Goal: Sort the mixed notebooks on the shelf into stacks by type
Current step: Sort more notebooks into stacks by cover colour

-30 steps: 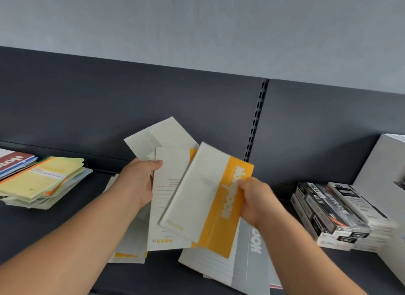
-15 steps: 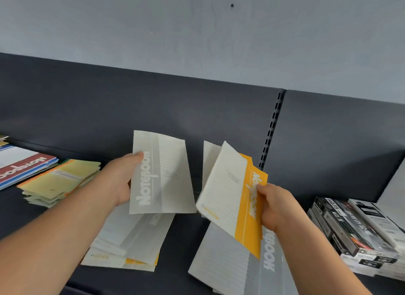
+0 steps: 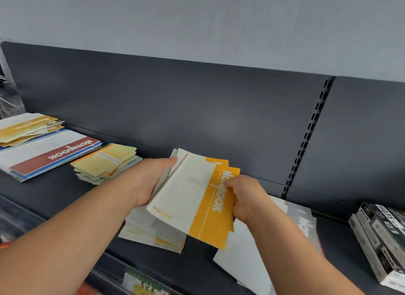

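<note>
The left hand (image 3: 149,180) and right hand (image 3: 246,199) hold a fanned bundle of orange-band notebooks (image 3: 186,198) above the shelf (image 3: 65,191), fingers clamped on opposite edges. Risk: the covers are thin and misaligned. A slackened pinch would probably let one slide onto the grey notebooks (image 3: 304,224).

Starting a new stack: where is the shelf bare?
Bare shelf lies between the grey notebooks and the black boxes, and between those notebooks and the pale stack. The left end, with the red-banded notebook and yellow stack, is crowded.
</note>
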Available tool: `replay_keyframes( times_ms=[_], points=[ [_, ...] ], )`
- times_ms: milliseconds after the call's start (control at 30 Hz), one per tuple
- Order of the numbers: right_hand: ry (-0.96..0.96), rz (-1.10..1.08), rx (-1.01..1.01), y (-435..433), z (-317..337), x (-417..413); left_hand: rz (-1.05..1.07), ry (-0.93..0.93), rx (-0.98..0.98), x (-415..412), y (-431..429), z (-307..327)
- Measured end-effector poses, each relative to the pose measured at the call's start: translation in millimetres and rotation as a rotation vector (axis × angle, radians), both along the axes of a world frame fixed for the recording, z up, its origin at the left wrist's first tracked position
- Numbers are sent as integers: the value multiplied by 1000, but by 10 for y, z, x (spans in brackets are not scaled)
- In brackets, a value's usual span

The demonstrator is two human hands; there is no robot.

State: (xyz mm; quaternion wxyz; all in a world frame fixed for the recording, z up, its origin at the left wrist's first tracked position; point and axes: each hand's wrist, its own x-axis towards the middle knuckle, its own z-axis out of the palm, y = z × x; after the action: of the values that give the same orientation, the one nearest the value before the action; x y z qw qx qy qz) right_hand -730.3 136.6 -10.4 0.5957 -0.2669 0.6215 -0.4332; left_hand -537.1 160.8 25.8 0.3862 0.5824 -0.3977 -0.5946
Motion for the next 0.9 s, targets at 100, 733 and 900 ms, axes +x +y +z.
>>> replay_keyframes(
  times_ms=[100,733,900],
  points=[
    [-26,58,2,-74,-84,249,63,-224,-76,221,-67,-119],
    [1397,479,-307,243,-113,1812,-332,-1199,-480,1786,-24,-425],
    [1462,523,-408,256,-24,2796,-273,-1335,-484,2946,129,-246]
  ],
)
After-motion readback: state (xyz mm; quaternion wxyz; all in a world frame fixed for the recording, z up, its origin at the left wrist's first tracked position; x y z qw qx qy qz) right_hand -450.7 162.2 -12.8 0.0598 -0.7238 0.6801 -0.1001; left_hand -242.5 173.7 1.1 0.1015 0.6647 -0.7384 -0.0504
